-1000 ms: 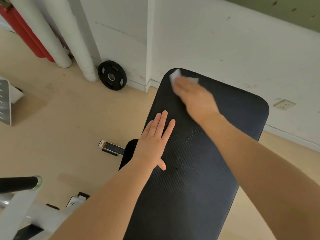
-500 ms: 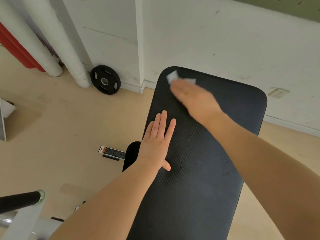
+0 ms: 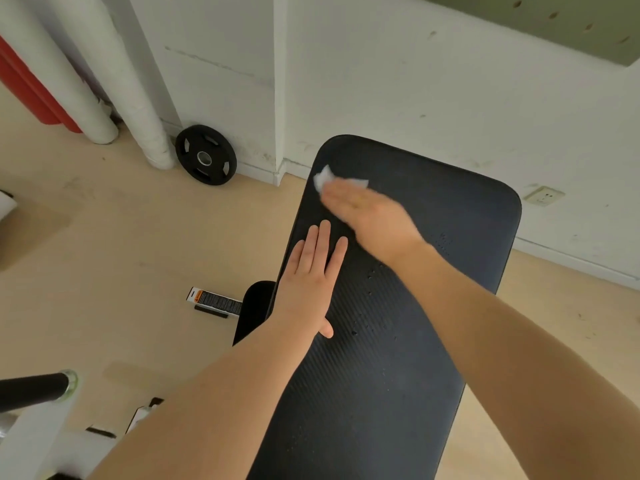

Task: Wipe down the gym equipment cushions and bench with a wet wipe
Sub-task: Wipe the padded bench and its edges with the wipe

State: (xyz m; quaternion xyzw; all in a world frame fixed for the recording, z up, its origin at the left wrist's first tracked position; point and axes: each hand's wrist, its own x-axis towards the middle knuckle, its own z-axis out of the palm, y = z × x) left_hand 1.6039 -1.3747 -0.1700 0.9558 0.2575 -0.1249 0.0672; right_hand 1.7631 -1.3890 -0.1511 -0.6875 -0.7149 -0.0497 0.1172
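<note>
Right hand [image 3: 372,221], grip flat with fingers straight, presses a crumpled white wet wipe [image 3: 327,178] onto the black ribbed padded bench cushion [image 3: 398,341] near its upper-left corner, frame centre. Left hand [image 3: 311,278] rests spread flat on the cushion's left edge. Black round weight plate [image 3: 206,155] leans against the wall, upper left.

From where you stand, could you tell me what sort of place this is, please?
Most likely a gym or workout room: a black padded bench being wiped, a weight plate leaning against the wall, and a padded machine handle nearby.
</note>
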